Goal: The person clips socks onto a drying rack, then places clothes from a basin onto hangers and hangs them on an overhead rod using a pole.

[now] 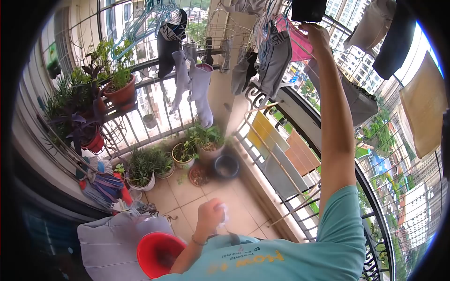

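Observation:
High at the upper right, my right hand [316, 37] is raised with its fingers closed, at the lower edge of a hanging black cloth [308, 10] and beside a pink garment [298, 43]. What its fingertips hold is hidden. Low in the middle, my left hand [211, 215] is closed around a small white item [224, 214], slightly blurred. A red basin [152, 254] lies tilted below my left forearm. Grey shorts [275, 58] hang left of my right hand.
Hangers [145, 21], socks [200, 93] and other laundry hang overhead. Potted plants [140, 168] and a dark basin [226, 166] stand along the railing on the tiled floor [187, 199]. Grey fabric [105, 243] and a mop [105, 185] are at the lower left.

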`<state>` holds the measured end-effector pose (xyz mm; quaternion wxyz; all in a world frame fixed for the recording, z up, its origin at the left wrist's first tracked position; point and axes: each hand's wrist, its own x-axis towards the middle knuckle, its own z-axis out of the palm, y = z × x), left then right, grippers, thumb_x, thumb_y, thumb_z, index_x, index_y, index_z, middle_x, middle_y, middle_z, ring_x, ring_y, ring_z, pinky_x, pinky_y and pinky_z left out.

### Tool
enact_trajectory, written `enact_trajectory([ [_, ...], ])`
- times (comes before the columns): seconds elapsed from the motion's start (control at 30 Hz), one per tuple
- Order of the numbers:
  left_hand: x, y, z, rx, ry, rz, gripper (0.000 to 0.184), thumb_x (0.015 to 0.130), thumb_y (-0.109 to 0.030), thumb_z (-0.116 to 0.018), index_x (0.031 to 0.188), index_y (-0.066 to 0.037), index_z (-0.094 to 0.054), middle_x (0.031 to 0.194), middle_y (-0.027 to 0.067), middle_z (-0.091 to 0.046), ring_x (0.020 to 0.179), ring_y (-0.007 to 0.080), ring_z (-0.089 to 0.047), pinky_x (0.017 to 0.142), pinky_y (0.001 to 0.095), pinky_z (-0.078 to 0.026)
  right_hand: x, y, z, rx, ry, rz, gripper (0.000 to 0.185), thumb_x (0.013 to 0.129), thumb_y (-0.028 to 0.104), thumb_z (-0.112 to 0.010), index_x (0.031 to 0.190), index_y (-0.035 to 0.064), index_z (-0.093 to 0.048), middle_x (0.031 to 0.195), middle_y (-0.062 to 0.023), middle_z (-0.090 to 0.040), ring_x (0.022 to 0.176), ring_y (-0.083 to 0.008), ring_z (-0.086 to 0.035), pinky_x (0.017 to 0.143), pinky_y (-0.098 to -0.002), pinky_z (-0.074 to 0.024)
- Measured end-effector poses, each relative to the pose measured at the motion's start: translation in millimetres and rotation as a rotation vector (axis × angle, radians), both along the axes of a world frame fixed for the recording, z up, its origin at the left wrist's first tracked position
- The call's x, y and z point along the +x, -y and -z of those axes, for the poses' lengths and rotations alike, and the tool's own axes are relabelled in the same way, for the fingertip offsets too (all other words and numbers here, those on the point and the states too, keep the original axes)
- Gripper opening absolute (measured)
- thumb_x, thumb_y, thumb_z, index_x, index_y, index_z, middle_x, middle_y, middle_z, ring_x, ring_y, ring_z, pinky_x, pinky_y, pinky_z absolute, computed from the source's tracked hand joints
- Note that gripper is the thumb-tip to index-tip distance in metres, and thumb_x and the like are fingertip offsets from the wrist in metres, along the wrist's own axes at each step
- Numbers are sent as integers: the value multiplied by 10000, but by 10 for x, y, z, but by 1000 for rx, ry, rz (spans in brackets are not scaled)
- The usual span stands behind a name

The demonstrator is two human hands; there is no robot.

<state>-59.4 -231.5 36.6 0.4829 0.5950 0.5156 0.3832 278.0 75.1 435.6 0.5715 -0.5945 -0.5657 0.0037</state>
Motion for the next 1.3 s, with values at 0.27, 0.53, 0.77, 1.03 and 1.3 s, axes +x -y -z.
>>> enact_trajectory([
  [0.27, -91, -112, -119, 159, -89, -49, 115, 763, -91, -537, 807, -10, -605, 734, 223, -584, 688, 381, -592, 617, 407, -472, -228, 1417, 1090, 209, -353, -171, 245, 851, 226, -646, 967, 15, -693, 821, -21, -653, 590, -64, -476, 542, -198, -378],
  [0.53, -88, -379, -753, 289, -54, -36, 79, 797, -49, -599, 841, 8, -631, 653, -22, -565, 602, 35, -473, 545, 214, -395, -547, 2772, 2715, 72, -704, -505, 381, 932, 230, -586, 1230, 10, -500, 775, -18, -596, 543, -45, -454, 481, -180, -347],
  [0.77, 281, -416, -800, 282, 22, -52, 108, 776, -75, -606, 827, 12, -645, 593, 32, -572, 540, 68, -489, 524, 245, -427, -355, 3392, 3009, 19, -653, -356, 266, 984, 264, -486, 1146, 67, -565, 621, -14, -528, 495, -20, -393, 416, -173, -256],
  [1.03, 907, -60, -776, -31, 325, -35, 94, 816, 1, -592, 894, 21, -639, 801, 39, -650, 688, 94, -599, 638, 220, -474, -39, 3940, 3135, 250, -1167, -976, 484, 936, 519, -459, 717, 94, -535, 484, 21, -329, 418, -88, -191, 480, -278, -197],
  [1.3, 1228, 327, -795, -128, 591, 38, 77, 818, -5, -595, 886, 12, -627, 837, 61, -654, 729, 125, -615, 677, 245, -492, -213, 3988, 3598, 261, -1248, -840, 281, 920, 291, -532, 748, 69, -552, 569, -8, -399, 501, -129, -337, 537, -310, -316],
])
